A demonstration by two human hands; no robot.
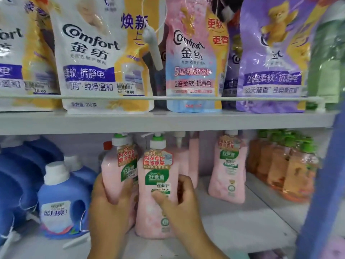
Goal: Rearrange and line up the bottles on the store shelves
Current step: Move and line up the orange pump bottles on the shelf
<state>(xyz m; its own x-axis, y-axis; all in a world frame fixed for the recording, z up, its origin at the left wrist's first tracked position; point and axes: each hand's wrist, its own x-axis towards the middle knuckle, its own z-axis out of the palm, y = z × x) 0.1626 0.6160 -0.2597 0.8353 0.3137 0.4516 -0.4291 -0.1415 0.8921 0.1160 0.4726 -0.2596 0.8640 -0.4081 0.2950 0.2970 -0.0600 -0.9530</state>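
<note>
Two pink pump bottles with green labels stand side by side at the front of the lower shelf (242, 227). My left hand (109, 206) wraps around the left pink bottle (116, 176). My right hand (179, 202) grips the right pink bottle (155, 208), thumb across its front label. A third pink bottle (228, 174) stands apart to the right, further back. More pink bottles (183, 157) stand behind the held pair, partly hidden.
Blue detergent jugs (59, 200) crowd the lower shelf's left side. Orange bottles with green caps (291, 171) line its right side. The upper shelf (168, 122) holds Comfort softener pouches (93, 58) behind a rail. A blue upright (324, 184) borders the right.
</note>
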